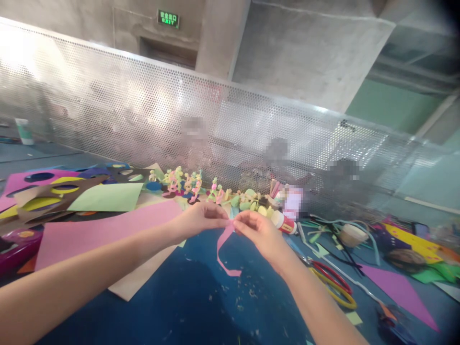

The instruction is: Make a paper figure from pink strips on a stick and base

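hands [230, 225]: 2 | pink paper strip [223, 249]: 1 | glue bottle [283, 222]: 1

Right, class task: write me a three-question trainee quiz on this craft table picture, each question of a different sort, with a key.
1. True or false: both hands pinch the pink paper strip above the blue table.
2. Which lies just past the right hand?
A. a glue bottle
B. a hammer
C. a mug
3. Fill in: under the left hand and its forearm lies a large ____ paper sheet.

Key
1. True
2. A
3. pink
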`<action>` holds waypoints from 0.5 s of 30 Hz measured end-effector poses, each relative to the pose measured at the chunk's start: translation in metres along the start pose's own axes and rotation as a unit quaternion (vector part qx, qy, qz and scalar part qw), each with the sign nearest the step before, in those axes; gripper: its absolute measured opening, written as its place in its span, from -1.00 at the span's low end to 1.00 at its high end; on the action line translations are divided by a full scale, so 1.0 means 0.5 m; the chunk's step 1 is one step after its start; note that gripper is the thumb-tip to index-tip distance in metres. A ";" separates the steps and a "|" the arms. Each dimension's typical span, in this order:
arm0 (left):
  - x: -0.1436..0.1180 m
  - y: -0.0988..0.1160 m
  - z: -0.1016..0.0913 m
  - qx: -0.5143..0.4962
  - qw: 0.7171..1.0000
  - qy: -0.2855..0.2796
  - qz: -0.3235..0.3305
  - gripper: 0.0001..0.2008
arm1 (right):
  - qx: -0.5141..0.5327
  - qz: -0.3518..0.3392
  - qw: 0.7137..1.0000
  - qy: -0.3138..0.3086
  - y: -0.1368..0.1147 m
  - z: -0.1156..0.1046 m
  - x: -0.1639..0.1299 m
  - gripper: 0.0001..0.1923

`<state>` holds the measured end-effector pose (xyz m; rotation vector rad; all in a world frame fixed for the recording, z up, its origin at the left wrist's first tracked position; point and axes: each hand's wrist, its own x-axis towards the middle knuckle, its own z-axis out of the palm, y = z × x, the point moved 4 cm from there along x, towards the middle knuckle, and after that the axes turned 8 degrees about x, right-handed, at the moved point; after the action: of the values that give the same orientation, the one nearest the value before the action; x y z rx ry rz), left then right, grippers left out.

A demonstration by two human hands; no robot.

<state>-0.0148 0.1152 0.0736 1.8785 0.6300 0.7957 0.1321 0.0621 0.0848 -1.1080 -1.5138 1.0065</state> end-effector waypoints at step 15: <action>-0.001 -0.029 -0.002 -0.131 0.984 0.054 -0.109 -0.76 | -0.146 -0.157 0.976 0.022 -0.023 0.006 -0.011 -0.83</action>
<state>-0.0171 0.1211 0.0604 1.5073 0.7461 0.7986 0.1278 0.0538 0.0939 -1.0380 -1.7733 0.5523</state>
